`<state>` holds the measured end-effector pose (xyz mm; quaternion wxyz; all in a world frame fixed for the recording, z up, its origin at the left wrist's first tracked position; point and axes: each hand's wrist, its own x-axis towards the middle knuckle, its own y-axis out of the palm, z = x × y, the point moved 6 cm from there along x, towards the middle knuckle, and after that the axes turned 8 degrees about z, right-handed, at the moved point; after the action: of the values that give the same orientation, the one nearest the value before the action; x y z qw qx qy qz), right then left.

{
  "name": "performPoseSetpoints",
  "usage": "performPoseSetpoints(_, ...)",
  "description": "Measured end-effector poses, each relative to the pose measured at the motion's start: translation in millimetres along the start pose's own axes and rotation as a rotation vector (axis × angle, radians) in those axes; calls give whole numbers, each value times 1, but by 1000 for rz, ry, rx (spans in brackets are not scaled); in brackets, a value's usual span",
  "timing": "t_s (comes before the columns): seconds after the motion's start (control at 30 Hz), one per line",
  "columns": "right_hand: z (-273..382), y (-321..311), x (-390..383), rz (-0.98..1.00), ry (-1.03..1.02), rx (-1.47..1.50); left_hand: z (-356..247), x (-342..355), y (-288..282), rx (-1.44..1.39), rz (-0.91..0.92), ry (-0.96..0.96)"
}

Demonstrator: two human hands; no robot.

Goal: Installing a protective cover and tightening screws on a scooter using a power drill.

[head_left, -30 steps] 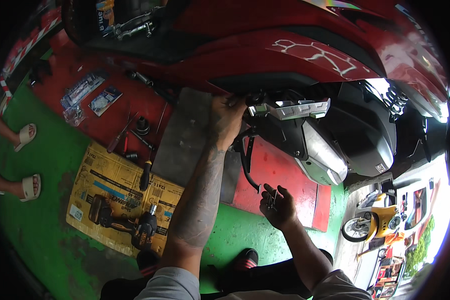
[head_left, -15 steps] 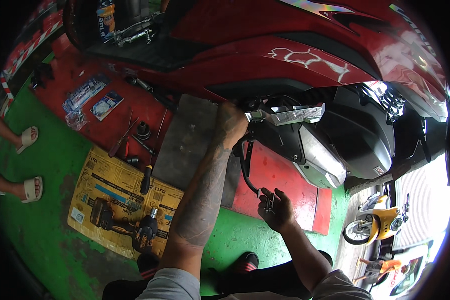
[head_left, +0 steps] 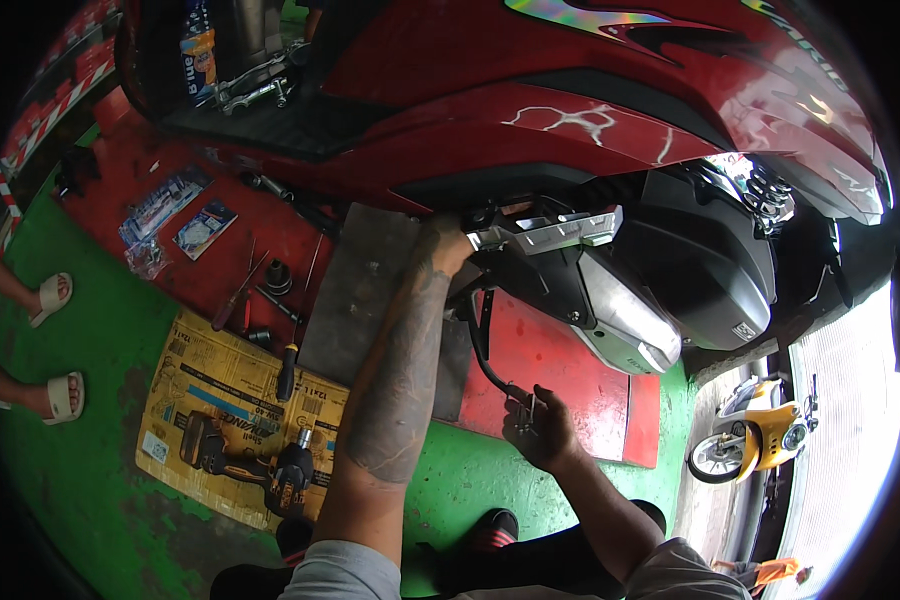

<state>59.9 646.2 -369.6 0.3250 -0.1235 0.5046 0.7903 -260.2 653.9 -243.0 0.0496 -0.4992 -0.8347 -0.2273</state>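
Observation:
A red scooter fills the upper part of the view. My left hand reaches to its underside, beside a silver footrest bracket; the fingers are hidden behind the hand and bike parts. Lower and to the right, my right hand is turned palm up with fingers curled around small metal parts, too small to name surely. A curved black bar runs down from the scooter and ends close to those fingers. The silver exhaust cover lies to the right.
On yellow cardboard at lower left lies a cordless impact wrench. A screwdriver, sockets and plastic packets are on the red platform and cardboard edge. Someone's sandalled feet stand at left; a yellow motorbike is at right.
The scooter and my left hand sit slightly further left in the picture. My right hand's fingers have shifted around the small metal parts. A person in orange at far right appears lower.

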Motion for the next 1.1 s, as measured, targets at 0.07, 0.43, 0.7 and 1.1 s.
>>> performPoseSetpoints(0.07, -5, 6, -1, 41, 16, 25, 1, -1, -6, 94, -7, -24)
performPoseSetpoints(0.43, 4, 43, -14, 222, -42, 183, -8, -12, -7, 570, -280, 51)
performPoseSetpoints(0.7, 23, 60, -24, 182, -224, 143, 25, -113, 31, 100, 110, -41)
performPoseSetpoints(1.1, 45, 49, -33, 100, -258, 50, 41, -157, 117, 580, 551, 83)
